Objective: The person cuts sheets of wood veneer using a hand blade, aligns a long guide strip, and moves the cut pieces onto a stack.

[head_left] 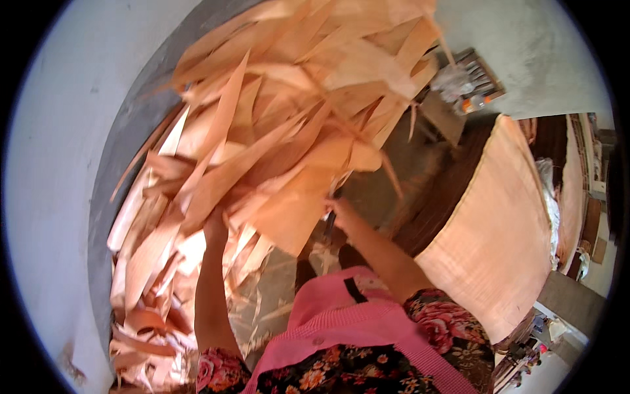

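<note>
A heap of thin, orange-tan wood veneer sheets and strips [275, 151] rises before me, many of them curled or jagged. My left hand [215, 220] reaches in among the strips at the near left of the heap, its fingers hidden by them. My right hand [336, 211] is closed around a narrow dark tool [330, 225], whose exact kind I cannot make out. Beside that hand lies the edge of a broad veneer sheet [295, 207], slanting down toward me between my two hands.
A tall stack of wide veneer sheets [492, 230] stands to my right. Scraps litter the grey floor [272, 279] by my feet. At the far right are a small slatted crate [482, 75] and a clear plastic bag [453, 82]. A pale wall [59, 164] curves along the left.
</note>
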`<state>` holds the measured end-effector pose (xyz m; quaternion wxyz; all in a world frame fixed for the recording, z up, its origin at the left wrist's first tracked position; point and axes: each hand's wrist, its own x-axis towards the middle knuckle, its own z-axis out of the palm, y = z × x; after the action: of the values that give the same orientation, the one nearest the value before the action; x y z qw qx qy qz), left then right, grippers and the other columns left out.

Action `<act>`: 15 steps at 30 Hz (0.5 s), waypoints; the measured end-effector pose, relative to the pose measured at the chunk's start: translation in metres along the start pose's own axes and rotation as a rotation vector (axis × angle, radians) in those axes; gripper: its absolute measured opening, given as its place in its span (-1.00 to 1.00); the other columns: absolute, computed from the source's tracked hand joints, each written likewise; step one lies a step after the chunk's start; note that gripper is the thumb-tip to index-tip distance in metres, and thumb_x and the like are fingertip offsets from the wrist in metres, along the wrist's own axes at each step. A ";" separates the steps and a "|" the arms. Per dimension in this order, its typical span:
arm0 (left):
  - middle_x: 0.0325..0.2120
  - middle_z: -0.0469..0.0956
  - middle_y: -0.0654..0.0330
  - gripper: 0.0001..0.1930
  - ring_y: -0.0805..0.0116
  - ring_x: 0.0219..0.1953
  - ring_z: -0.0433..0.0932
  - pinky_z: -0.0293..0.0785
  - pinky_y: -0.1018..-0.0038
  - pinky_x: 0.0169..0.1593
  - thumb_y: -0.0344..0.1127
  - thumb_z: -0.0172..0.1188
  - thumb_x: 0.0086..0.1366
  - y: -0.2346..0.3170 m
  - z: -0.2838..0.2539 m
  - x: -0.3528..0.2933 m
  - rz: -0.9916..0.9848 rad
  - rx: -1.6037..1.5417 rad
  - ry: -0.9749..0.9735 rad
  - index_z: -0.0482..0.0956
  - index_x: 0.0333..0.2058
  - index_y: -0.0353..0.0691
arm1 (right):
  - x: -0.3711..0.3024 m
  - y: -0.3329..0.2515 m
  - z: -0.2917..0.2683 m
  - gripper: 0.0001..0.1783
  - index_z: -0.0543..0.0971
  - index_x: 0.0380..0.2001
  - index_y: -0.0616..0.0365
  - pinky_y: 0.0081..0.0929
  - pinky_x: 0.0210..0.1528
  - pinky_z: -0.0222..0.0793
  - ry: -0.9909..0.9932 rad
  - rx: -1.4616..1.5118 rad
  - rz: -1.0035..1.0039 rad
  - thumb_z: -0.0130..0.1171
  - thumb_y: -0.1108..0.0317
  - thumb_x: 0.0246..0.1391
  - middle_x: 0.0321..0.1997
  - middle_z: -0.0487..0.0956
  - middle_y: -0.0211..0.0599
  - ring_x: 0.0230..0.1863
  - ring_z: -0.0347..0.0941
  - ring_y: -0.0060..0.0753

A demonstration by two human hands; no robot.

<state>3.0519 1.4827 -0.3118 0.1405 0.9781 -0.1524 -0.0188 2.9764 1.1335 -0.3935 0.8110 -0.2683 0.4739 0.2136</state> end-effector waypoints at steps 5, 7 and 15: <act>-0.42 0.44 -0.03 -0.73 -0.02 -0.35 0.43 0.33 0.19 -0.29 -0.38 -0.04 0.06 0.031 0.008 -0.039 -0.086 -0.073 -0.399 0.35 -0.21 -0.28 | -0.018 -0.010 0.023 -0.83 0.32 -0.69 0.19 -0.42 -0.68 0.20 0.022 0.002 0.024 0.04 0.50 -0.11 -0.84 0.19 -0.40 -0.79 0.16 -0.40; -0.20 0.37 -0.03 -0.58 0.03 -0.11 0.33 0.23 0.14 -0.09 -0.35 -0.02 0.05 0.051 0.007 -0.052 -0.114 -0.174 -0.360 0.24 -0.06 -0.26 | -0.021 -0.011 0.031 -0.82 0.31 -0.70 0.20 -0.42 -0.67 0.21 0.088 -0.049 0.008 0.00 0.50 -0.08 -0.84 0.18 -0.39 -0.80 0.14 -0.41; 0.17 -0.12 0.09 -0.31 0.09 0.22 -0.19 -0.31 -0.03 0.15 -0.33 0.04 0.00 0.147 -0.017 -0.059 0.024 0.011 -0.543 -0.02 0.13 -0.13 | -0.020 -0.008 0.014 -0.84 0.33 -0.63 0.26 -0.47 -0.67 0.21 -0.059 -0.047 0.096 0.00 0.47 -0.03 -0.78 0.25 -0.33 -0.76 0.19 -0.43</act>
<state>2.9542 1.3704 -0.2542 0.0894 0.9361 -0.1959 -0.2781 2.9814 1.1346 -0.3687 0.8069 -0.2580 0.4571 0.2710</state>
